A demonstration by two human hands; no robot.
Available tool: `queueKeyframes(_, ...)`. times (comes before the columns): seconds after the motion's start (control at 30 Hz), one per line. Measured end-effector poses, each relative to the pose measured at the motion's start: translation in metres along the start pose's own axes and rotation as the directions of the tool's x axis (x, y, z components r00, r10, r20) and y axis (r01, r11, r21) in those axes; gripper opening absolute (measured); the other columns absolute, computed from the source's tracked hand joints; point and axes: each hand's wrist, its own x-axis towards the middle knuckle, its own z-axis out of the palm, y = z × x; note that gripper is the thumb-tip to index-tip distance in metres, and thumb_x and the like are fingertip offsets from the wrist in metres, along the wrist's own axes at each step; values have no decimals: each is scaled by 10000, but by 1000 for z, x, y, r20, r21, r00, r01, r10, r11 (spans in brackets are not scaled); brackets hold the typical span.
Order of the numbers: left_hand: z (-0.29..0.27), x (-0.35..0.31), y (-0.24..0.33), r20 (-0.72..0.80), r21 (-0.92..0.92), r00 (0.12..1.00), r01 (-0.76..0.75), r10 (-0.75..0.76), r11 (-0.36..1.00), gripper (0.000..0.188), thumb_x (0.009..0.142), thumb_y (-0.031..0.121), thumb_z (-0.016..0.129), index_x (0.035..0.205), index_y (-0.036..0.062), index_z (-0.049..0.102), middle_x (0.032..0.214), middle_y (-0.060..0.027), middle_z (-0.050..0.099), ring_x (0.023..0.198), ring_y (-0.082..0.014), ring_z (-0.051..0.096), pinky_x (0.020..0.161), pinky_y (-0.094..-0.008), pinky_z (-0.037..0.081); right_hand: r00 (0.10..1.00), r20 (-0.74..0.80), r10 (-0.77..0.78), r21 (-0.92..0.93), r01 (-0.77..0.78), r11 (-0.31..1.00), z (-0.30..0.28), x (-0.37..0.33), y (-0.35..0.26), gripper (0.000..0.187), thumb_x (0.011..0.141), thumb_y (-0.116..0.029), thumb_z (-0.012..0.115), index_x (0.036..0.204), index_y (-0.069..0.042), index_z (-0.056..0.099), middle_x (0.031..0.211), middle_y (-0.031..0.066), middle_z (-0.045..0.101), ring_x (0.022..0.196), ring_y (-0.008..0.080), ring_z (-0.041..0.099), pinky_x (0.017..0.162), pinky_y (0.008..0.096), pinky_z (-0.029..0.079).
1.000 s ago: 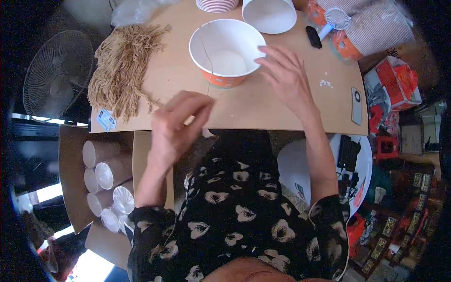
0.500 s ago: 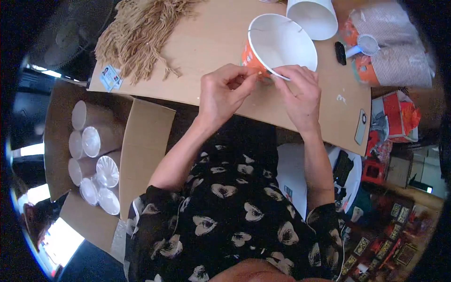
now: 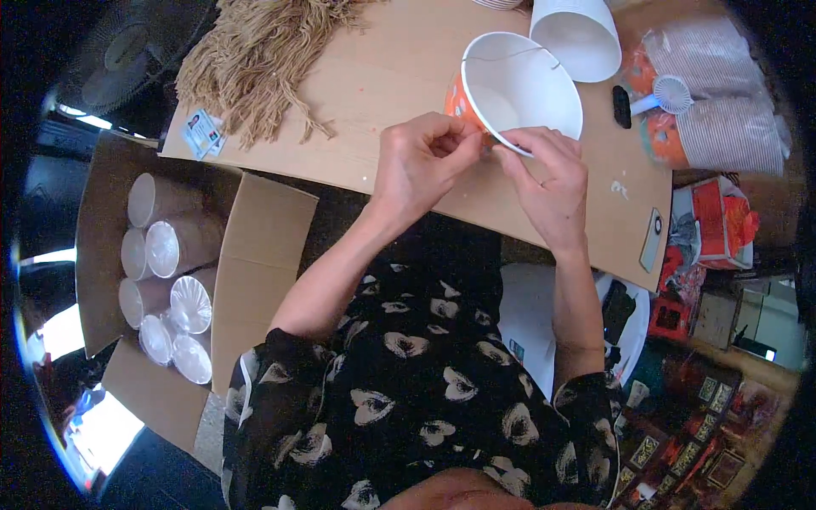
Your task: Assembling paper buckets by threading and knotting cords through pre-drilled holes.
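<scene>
A large paper bucket (image 3: 534,89), white inside and orange-patterned outside, lies tilted on the table with its mouth toward me. A thin cord (image 3: 510,57) runs across the upper part of its mouth. My right hand (image 3: 551,183) grips the near rim between thumb and fingers. Beside it, my left hand (image 3: 418,161) is closed in a pinch against the outside wall just below the rim. Whatever sits between those fingertips is too small to make out. A heap of tan cords (image 3: 255,72) spreads over the table's far left.
Behind the bucket lies another white bucket (image 3: 586,51). Plastic-wrapped stacks of buckets (image 3: 722,127), a small handheld fan (image 3: 671,95) and a flat grey device (image 3: 652,242) are on the right. A card (image 3: 202,134) lies at the left edge, above a cardboard box (image 3: 263,246) of wrapped cup stacks (image 3: 174,246).
The bucket and both hands have shifted slightly right and down in view. The bucket has turned a little, so its cord shows more. Left fingers remain pinched at the rim.
</scene>
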Motion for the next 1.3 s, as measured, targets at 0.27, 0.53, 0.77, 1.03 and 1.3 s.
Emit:
queueKeyframes(0.27,4,5,-3,22,31,999,-31,30,999,164,904,112,710,941,-48,716,721,-31,683,625,-63,620,567,-197,500,911,311,270,337,-372,865,-14,20,12,220,959,-152,603,1096,-4,693,954,58,714,867,141,650,801,296,488)
queueKeyframes(0.53,5,6,2,14,54,1000,20,-21,998,179,917,123,699,953,-52,708,719,-29,679,649,-69,632,586,-202,515,832,554,10,337,-235,911,-13,59,38,184,907,-85,622,1042,19,692,850,57,689,812,120,614,787,278,497)
queueKeyframes(0.77,5,6,6,29,39,998,54,-55,998,135,868,70,730,939,-43,707,760,-41,702,668,-60,634,610,-211,536,864,503,-30,362,-179,915,-11,58,37,160,862,-123,637,909,21,688,760,61,671,733,125,615,734,298,506)
queueKeyframes(1.03,3,6,16,19,68,1000,23,-24,997,171,859,76,743,957,-59,704,804,-82,724,719,-86,677,644,-231,562,865,501,20,360,-229,905,-10,61,36,136,867,-110,633,883,22,663,766,17,659,745,91,588,727,270,490)
queueKeyframes(1.3,0,9,0,48,86,997,63,-68,994,164,922,99,687,982,-54,694,799,-48,705,701,-99,673,653,-223,550,845,532,60,368,-294,882,-8,59,36,125,877,-65,637,955,20,685,845,-2,683,816,74,600,782,251,495)
